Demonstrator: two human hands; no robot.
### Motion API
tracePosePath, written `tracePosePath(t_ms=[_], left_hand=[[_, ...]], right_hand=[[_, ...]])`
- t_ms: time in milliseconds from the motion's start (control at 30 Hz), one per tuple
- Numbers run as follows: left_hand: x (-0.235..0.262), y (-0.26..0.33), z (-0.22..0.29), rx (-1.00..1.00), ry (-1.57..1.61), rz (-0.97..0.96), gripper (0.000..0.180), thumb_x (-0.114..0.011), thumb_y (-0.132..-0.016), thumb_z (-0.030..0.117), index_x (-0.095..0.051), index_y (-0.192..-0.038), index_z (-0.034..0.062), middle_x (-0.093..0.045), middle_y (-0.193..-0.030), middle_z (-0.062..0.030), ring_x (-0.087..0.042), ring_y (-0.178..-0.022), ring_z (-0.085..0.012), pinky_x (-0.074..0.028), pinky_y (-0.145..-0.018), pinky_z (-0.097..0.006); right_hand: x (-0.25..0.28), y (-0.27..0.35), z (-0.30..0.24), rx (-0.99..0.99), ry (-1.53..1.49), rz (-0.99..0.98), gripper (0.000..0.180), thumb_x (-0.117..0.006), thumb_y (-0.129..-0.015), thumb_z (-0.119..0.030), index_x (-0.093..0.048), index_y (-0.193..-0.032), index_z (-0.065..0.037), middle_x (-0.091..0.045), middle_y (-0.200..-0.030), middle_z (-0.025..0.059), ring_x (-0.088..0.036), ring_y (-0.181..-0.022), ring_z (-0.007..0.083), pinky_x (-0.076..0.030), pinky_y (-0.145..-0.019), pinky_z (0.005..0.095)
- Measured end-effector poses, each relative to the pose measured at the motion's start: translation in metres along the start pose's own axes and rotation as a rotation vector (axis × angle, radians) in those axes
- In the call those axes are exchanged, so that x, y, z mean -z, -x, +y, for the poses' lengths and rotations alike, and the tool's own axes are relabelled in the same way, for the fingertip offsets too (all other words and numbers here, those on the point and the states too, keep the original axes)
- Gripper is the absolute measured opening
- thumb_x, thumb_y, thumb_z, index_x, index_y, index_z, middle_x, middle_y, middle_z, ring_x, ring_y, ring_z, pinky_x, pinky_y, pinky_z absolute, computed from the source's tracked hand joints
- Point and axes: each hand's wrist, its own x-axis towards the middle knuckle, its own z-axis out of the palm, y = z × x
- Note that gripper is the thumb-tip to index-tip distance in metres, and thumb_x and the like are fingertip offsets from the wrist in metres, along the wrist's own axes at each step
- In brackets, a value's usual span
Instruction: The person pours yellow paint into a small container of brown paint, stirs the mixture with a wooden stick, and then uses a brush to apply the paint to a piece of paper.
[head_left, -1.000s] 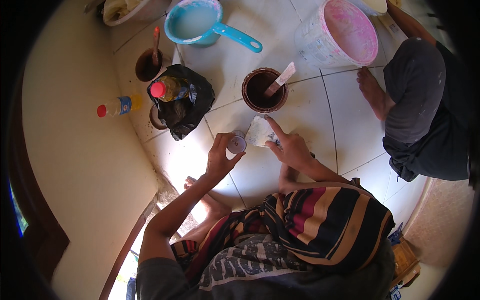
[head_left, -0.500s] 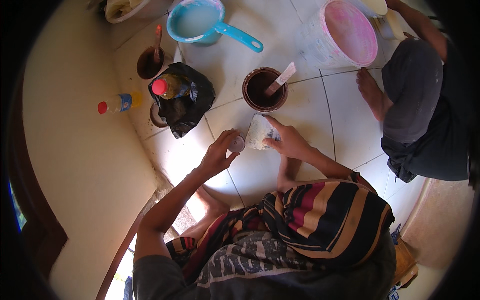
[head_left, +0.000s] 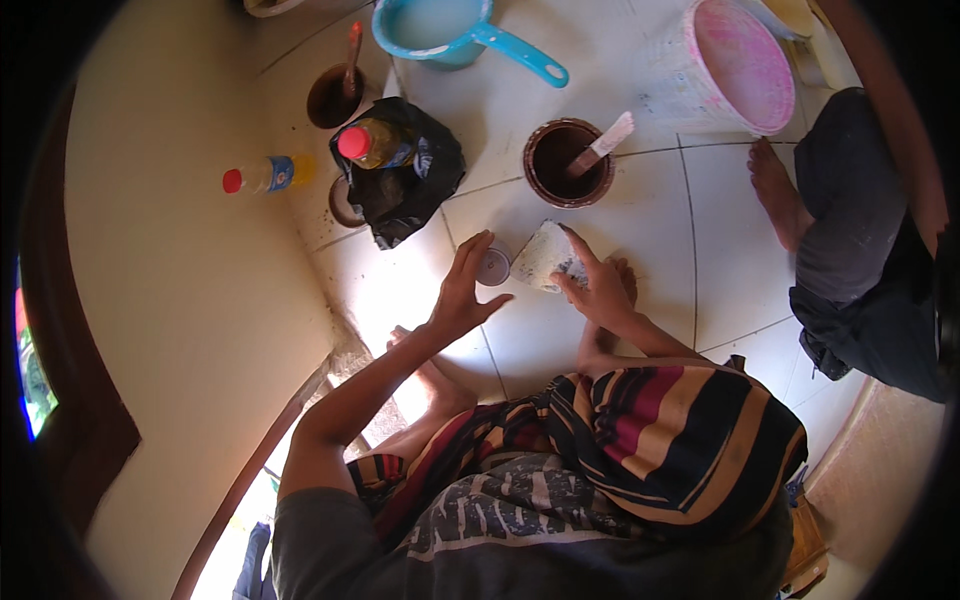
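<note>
Fingers spread, my left hand (head_left: 463,295) is beside a small round grey-purple lid or can top (head_left: 493,267). Its fingertips are at the far left edge of the round piece, and the thumb points away from it. My right hand (head_left: 603,290) is closed on a whitish piece with rough, dark-speckled sides (head_left: 545,255), possibly a cup; its exact kind is unclear. The piece tilts toward the round lid. Just beyond it stands a brown-rimmed tub of dark brown paint (head_left: 540,195), with a paint-coated brush (head_left: 607,142) leaning in it.
A black plastic bag (head_left: 430,195) holds a red-capped bottle (head_left: 370,143); another bottle (head_left: 265,176) lies by the wall. Behind are a brown pot (head_left: 328,105), a turquoise dipper (head_left: 520,52) and a pink-stained bucket (head_left: 690,75). Another person's leg (head_left: 850,200) is at the right.
My left thumb and fingers have opened away from the round lid. The right hand still grips the whitish piece, now tilted more. The whole view has shifted, so things appear farther right.
</note>
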Motion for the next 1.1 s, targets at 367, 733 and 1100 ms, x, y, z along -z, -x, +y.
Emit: tracePosePath(t_ms=[367, 733, 1100], left_hand=[[0.004, -0.006, -0.012, -0.033, 0.025, -0.163, 0.061, -0.078, -0.074, 0.003, -0.050, -0.128, 0.0062, -0.052, -0.129, -0.0167, -0.057, -0.117, -0.0397, -0.052, -0.096, -0.043], [-0.006, 0.002, -0.007, 0.113, 0.040, -0.117, 0.064, -0.079, -0.075, 0.005, -0.048, -0.131, 0.0062, -0.051, -0.127, -0.0176, -0.058, -0.113, -0.0397, -0.054, -0.092, -0.043], [-0.005, 0.000, -0.005, 0.095, 0.036, -0.099, 0.062, -0.079, -0.075, 0.005, -0.048, -0.129, 0.0059, -0.052, -0.125, -0.0175, -0.059, -0.113, -0.0388, -0.054, -0.093, -0.042]], right_hand=[[0.030, -0.016, -0.031, -0.054, 0.277, -0.219, 0.070, -0.067, -0.088, -0.024, -0.036, -0.149, -0.011, -0.061, -0.065, 0.0221, -0.063, -0.065, 0.0437, -0.048, -0.063, 0.0503], [0.042, -0.030, -0.046, -0.063, 0.381, -0.201, 0.073, -0.066, -0.089, -0.023, -0.030, -0.151, -0.009, -0.061, -0.063, 0.0180, -0.063, -0.063, 0.0405, -0.049, -0.063, 0.0498], [0.040, -0.023, -0.041, -0.054, 0.347, -0.182, 0.072, -0.065, -0.089, -0.026, -0.030, -0.151, -0.011, -0.061, -0.061, 0.0176, -0.063, -0.061, 0.0400, -0.050, -0.061, 0.0503]])
